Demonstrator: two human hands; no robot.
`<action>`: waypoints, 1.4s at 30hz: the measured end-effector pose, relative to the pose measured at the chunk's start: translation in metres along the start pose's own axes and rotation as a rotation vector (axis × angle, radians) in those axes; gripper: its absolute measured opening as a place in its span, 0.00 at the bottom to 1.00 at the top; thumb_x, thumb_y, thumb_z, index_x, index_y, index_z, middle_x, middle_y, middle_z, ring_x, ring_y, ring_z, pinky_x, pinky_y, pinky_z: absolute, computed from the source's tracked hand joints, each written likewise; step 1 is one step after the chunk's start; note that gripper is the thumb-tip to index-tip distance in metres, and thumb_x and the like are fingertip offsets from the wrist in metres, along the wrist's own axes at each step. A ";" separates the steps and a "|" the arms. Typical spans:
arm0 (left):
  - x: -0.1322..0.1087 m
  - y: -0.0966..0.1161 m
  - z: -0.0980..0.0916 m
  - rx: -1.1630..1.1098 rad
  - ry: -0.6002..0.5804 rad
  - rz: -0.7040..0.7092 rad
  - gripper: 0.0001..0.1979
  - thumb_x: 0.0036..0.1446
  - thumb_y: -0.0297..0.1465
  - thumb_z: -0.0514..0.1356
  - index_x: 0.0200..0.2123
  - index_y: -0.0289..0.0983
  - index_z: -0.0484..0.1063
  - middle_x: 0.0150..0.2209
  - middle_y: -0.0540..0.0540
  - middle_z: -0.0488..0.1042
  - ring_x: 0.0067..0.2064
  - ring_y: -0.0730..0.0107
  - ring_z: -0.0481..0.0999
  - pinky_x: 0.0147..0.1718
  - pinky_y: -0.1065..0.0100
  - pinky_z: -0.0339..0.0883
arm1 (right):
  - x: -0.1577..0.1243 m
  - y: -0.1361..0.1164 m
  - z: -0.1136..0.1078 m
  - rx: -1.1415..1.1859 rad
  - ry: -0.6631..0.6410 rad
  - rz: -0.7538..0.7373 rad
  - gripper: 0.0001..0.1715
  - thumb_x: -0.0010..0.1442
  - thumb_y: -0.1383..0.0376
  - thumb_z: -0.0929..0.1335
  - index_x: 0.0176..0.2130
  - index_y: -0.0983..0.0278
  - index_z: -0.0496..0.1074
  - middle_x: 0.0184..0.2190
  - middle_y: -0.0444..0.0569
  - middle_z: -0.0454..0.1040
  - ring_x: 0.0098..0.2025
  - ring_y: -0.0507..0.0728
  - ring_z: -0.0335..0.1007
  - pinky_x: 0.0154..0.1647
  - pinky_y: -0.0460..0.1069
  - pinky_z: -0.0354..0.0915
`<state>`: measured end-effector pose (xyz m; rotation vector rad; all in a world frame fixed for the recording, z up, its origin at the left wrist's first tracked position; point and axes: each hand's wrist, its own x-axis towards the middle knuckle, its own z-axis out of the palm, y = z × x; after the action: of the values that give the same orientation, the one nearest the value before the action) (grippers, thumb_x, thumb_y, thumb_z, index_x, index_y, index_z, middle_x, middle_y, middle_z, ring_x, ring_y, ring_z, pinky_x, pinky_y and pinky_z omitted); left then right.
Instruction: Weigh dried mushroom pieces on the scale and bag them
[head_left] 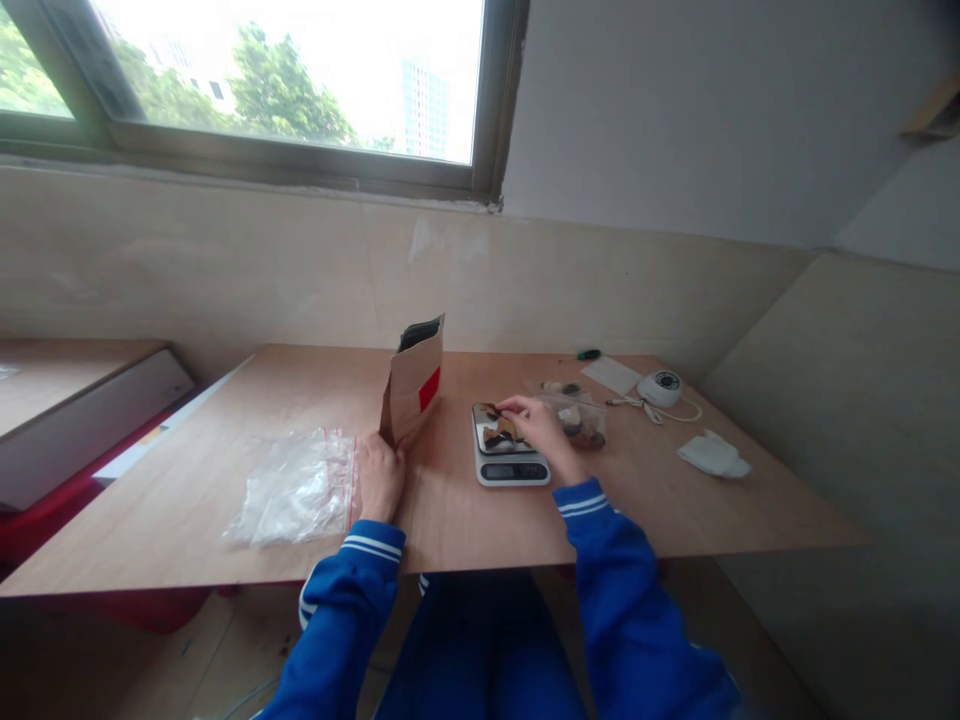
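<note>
An open brown paper pouch point(413, 386) with a red label stands upright on the wooden table point(675, 505). My left hand point(379, 474) rests at its base with fingers curled against the pouch. A small digital kitchen scale point(512, 467) sits to the right with dark brown pieces point(495, 430) on its shiny plate. My right hand point(538, 427) reaches over the scale plate, fingertips pinched on the dark pieces. Just beyond the scale lies a clear plastic bag point(581, 418) holding more brownish pieces.
A pile of clear zip bags with red strips point(296, 487) lies left of my left hand. At the back right are a white round device with a cord point(660, 388), a paper slip point(613, 374), a green marker point(589, 354) and a crumpled white item point(712, 455). A wall runs behind.
</note>
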<state>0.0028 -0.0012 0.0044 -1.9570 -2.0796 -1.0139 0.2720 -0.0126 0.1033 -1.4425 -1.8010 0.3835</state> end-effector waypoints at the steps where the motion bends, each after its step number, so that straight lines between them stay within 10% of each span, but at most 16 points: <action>1: 0.000 0.001 -0.001 0.013 -0.008 -0.002 0.16 0.59 0.38 0.51 0.39 0.29 0.65 0.34 0.35 0.71 0.37 0.50 0.73 0.36 0.55 0.65 | 0.002 0.002 0.008 -0.074 -0.006 -0.009 0.11 0.58 0.67 0.65 0.37 0.61 0.77 0.34 0.48 0.79 0.36 0.57 0.72 0.39 0.51 0.65; 8: 0.001 0.002 -0.006 0.067 -0.046 0.008 0.19 0.60 0.39 0.49 0.39 0.27 0.66 0.34 0.32 0.72 0.37 0.49 0.73 0.36 0.55 0.65 | 0.011 -0.003 0.036 -0.580 -0.113 -0.120 0.11 0.62 0.68 0.64 0.38 0.62 0.76 0.37 0.53 0.78 0.44 0.62 0.66 0.43 0.53 0.58; 27: 0.002 -0.002 -0.001 0.077 -0.043 0.038 0.19 0.60 0.39 0.50 0.40 0.25 0.66 0.36 0.31 0.71 0.39 0.49 0.73 0.37 0.56 0.66 | 0.001 0.002 0.031 -0.660 -0.149 -0.099 0.20 0.67 0.60 0.57 0.48 0.58 0.73 0.50 0.56 0.69 0.52 0.64 0.60 0.49 0.57 0.55; 42: 0.001 -0.002 0.001 0.054 -0.014 0.046 0.19 0.60 0.39 0.49 0.40 0.27 0.65 0.35 0.33 0.71 0.39 0.49 0.72 0.38 0.54 0.65 | -0.029 0.054 -0.003 -0.148 0.360 -0.083 0.20 0.66 0.62 0.55 0.43 0.64 0.73 0.40 0.55 0.72 0.45 0.60 0.67 0.47 0.56 0.64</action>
<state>0.0008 0.0008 0.0032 -1.9818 -2.0364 -0.9280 0.3122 -0.0235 0.0587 -1.4258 -1.6133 -0.0533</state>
